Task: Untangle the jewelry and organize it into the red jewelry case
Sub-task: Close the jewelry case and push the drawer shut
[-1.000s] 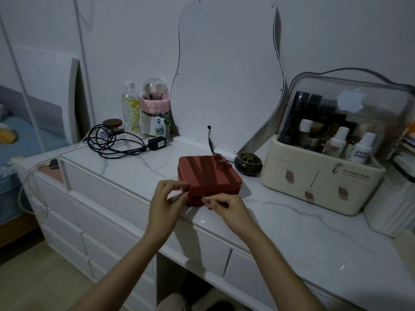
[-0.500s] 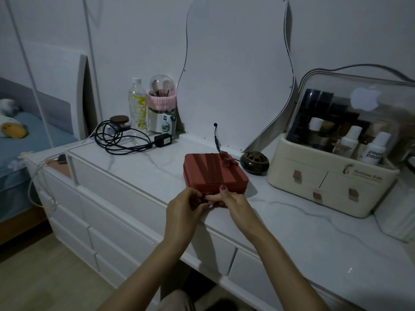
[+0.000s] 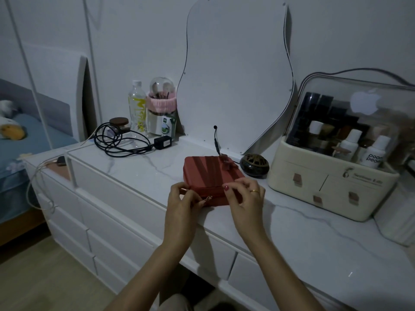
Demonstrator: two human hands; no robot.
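The red jewelry case (image 3: 210, 172) lies closed on the white marble dresser top (image 3: 314, 232), a small bow on its lid near the back. My left hand (image 3: 183, 204) is at the case's front left corner, fingertips pinched at a small gold zipper pull (image 3: 208, 197). Over the front right part of the case sits my right hand (image 3: 246, 195), thumb on the lid edge and fingers curled around the front wall. There is a gold ring on one of its fingers. No loose jewelry shows.
A dark round incense burner (image 3: 254, 164) stands just behind the case on the right. A cream cosmetics organizer (image 3: 332, 185) fills the right side. A coiled black cable with adapter (image 3: 125, 142), a bottle (image 3: 137, 106) and a brush holder (image 3: 160, 111) stand back left. A mirror (image 3: 235, 70) leans on the wall.
My hands, which met at the middle of the case's front, have spread apart: the left toward the front left corner with the zipper pull, the right along the front to the right.
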